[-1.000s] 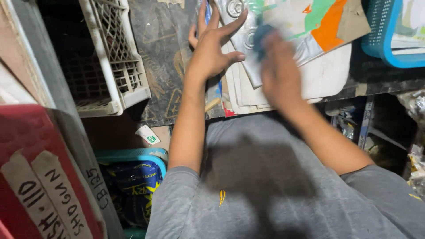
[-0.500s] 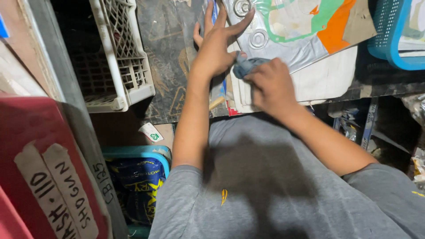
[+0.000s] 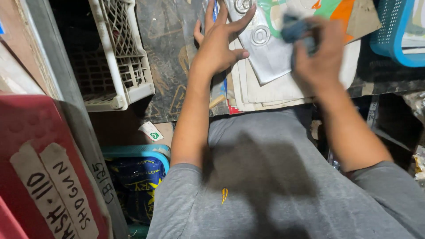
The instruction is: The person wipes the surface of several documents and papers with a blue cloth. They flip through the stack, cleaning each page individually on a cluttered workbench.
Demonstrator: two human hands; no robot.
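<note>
The right hand (image 3: 321,55) is gripping a small blue cloth (image 3: 295,30), all bunched up in its fingers, and pressing it down on a pale grey sheet (image 3: 270,57). The sheet is lying on top of a stack of flat sheets (image 3: 265,95) on the dark surface (image 3: 166,53), right under both hands. The left hand (image 3: 219,42) is lying flat and open, fingers spread wide, holding nothing. It is pushing down on the sheet's left side, just beside two round silver rings (image 3: 260,35).

The job looks like wiping the sheet clean. To do it well, I think the left hand should be pressing firmly so the sheet is not sliding. The right hand should be rubbing in short strokes, going away from the left hand, and keeping the cloth flat on the sheet. The picture is blurry at the cloth, so I cannot tell how much of it is touching.

A white crate (image 3: 117,57) is sitting well to the left of the left hand. A blue basket (image 3: 394,40) is sitting just past the right hand.
</note>
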